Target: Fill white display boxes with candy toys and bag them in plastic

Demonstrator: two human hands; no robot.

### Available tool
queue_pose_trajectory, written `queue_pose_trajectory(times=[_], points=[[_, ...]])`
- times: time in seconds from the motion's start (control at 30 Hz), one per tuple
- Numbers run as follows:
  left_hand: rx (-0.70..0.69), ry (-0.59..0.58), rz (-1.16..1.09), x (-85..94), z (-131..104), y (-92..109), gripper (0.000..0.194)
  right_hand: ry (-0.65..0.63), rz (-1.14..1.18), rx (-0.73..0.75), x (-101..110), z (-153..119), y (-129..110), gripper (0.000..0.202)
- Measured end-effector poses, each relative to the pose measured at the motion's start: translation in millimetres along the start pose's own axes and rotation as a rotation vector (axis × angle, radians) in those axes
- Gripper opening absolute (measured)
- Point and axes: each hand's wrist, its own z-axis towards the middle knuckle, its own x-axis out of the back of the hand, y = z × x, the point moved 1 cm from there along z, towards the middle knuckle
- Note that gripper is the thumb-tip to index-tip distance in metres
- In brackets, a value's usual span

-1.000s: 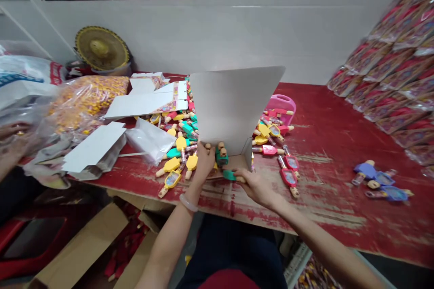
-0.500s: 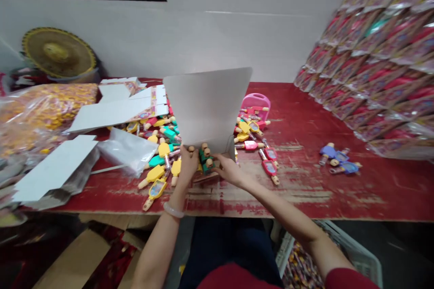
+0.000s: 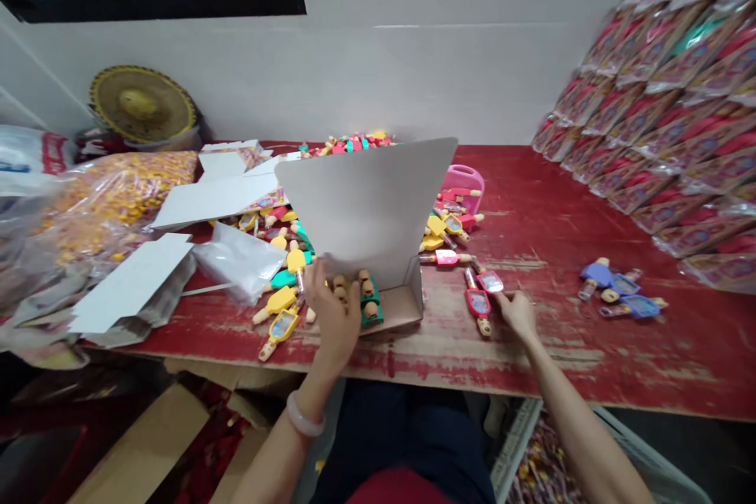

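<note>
An open white cardboard box stands at the table's front, its tall lid raised. Inside, green toys with tan knob ends fill the left part, and bare cardboard shows on the right. My left hand is closed at the box's left side, thumb over the tan knobs and fingers at the wall, slightly blurred. Out to the right, my right hand pinches the near end of a red paddle-shaped toy lying on the table. Another red toy lies just left of it.
Yellow and green toys lie left of the box. Several purple toys lie at right. A pink basket holds toys behind. Flat white cartons and a plastic bag cover the left. Wrapped packs are stacked at right.
My right hand has left the green toys in the box and moved right to the red toy. My left hand stays at the box's left side. The camera view has shifted slightly.
</note>
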Motion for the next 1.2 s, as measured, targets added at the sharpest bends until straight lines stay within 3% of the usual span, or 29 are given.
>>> queue_pose_trajectory(times=[0.13, 0.23, 0.3, 0.4, 0.5, 0.6, 0.7, 0.87, 1.07, 1.2], points=[[-0.490, -0.386, 0.186, 1.3, -1.3, 7.7, 0.041, 0.068, 0.221, 0.015, 40.6, -23.2, 4.6, 0.059], [-0.569, -0.535, 0.262, -4.0, 0.0, -2.6, 0.040, 0.107, 0.409, 0.391, 75.4, -67.7, -30.7, 0.052], [-0.553, -0.548, 0.284, -5.7, 0.5, -6.7, 0.043, -0.048, 0.389, 0.690, 80.6, -102.5, -70.2, 0.041], [-0.517, -0.538, 0.300, -5.2, -0.5, -6.0, 0.047, -0.352, 0.297, 0.935, 54.1, -134.6, -130.3, 0.033], [-0.496, -0.530, 0.296, -4.4, -2.5, -4.5, 0.048, -0.529, 0.101, 0.970, 14.9, -129.7, -170.3, 0.028], [-0.496, -0.526, 0.284, -5.1, -3.4, -5.8, 0.047, -0.638, -0.117, 0.961, -2.7, -109.4, -194.4, 0.023], [-0.486, -0.529, 0.267, -5.6, -2.9, -6.7, 0.047, -0.694, -0.264, 1.013, -0.6, -98.3, -222.7, 0.022], [-0.467, -0.541, 0.265, -4.7, -1.2, -4.8, 0.047, -0.700, -0.484, 1.034, 4.5, -102.0, -267.8, 0.021], [-0.458, -0.523, 0.259, -5.7, -2.0, -3.9, 0.047, -0.658, -0.603, 1.056, 5.7, -113.2, -271.3, 0.030], [-0.439, -0.542, 0.246, -6.2, 1.0, -3.9, 0.047, -0.688, -0.644, 1.044, 1.4, -110.1, -285.4, 0.022]])
